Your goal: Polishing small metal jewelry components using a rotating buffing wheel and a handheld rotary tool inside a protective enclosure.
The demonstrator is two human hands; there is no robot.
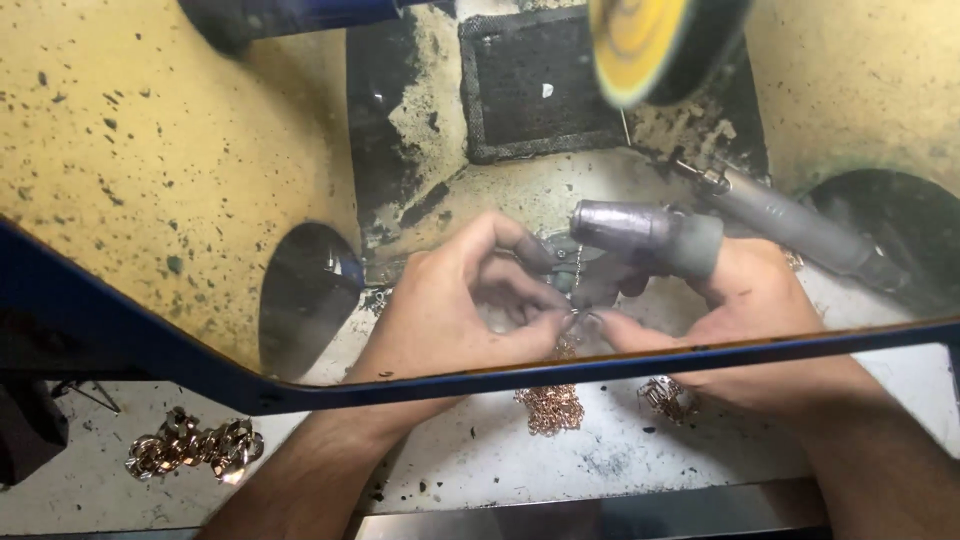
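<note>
While fingertips meet, both hands (590,300) pinch a fine chain (552,405).

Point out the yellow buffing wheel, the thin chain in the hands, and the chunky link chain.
Yellow buffing wheel (640,40), head view, yellow face.
Thin rose-gold chain (549,408), head view, piled lower end.
Chunky rose-gold link chain (195,446), head view, middle links.

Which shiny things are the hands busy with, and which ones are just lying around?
In use:
- thin chain, pinched between left hand and right hand
- grey finger guard on the right hand
- yellow polishing wheel above

Lying about:
- chunky link chain
- small chain pile
- grey hand tool
</note>
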